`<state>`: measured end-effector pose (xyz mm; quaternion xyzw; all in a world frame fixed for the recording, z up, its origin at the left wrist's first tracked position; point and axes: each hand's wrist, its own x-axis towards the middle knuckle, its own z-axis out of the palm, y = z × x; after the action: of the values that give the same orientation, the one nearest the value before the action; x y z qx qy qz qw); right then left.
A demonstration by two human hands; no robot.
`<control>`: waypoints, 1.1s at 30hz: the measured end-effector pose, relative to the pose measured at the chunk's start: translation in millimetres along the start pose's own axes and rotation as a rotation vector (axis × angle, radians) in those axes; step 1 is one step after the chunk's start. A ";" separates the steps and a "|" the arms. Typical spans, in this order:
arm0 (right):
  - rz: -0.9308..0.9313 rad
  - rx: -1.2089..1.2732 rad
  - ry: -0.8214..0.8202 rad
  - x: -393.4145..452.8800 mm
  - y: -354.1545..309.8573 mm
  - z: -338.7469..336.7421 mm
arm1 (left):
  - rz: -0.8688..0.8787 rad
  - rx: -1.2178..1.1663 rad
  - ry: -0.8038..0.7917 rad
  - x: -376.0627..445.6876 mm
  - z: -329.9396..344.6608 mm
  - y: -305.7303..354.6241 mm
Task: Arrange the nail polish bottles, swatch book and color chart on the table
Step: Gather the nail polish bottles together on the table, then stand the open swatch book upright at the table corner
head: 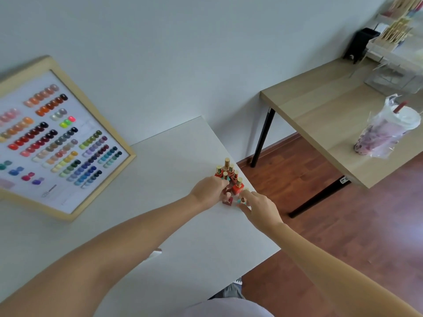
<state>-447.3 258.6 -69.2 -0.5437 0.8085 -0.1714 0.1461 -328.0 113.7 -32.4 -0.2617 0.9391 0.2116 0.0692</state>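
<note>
Fingers (223, 183) of the left hand (209, 191) curl in among a tight cluster of nail polish bottles (230, 179) near the right edge of a white table (178, 156); whether they are clamped on any one bottle cannot be told, since the hand covers the contact. Across the cluster, the right hand (261, 208) reaches in with its fingers parted, the index fingertip close to a small bottle with a teal label (242, 200) at the near side of the group; contact is unclear. Most of the bottles are red or brown with gold caps and stand upright, packed against one another. One dark red bottle (227, 200) sits at the near edge of the cluster, between the two hands.

On the left side of the same table lies the color chart (57, 138), a wood-framed white board lined with rows of glossy swatches in reds, oranges, greens, blues and purples.

Beyond a strip of wooden floor (343, 225), a second, wood-topped table (320, 110) holds a lidded drink cup in a clear plastic bag (386, 131) and clear organisers against the wall.
</note>
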 end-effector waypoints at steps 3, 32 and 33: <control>-0.033 -0.013 0.062 -4.0 -4.7 -2.9 | -0.040 -0.050 0.047 -18.1 -21.2 -6.2; -0.720 0.023 -0.221 -40.4 -289.7 13.6 | -0.671 -0.459 0.404 -492.9 -9.4 -136.3; -0.731 0.016 -0.222 -39.8 -288.9 13.2 | -0.687 -0.410 0.408 -496.0 -5.2 -134.5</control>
<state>-187.7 193.0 46.9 -0.8103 0.5392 -0.1583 0.1663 165.2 236.7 43.1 -0.6031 0.7309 0.3020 -0.1043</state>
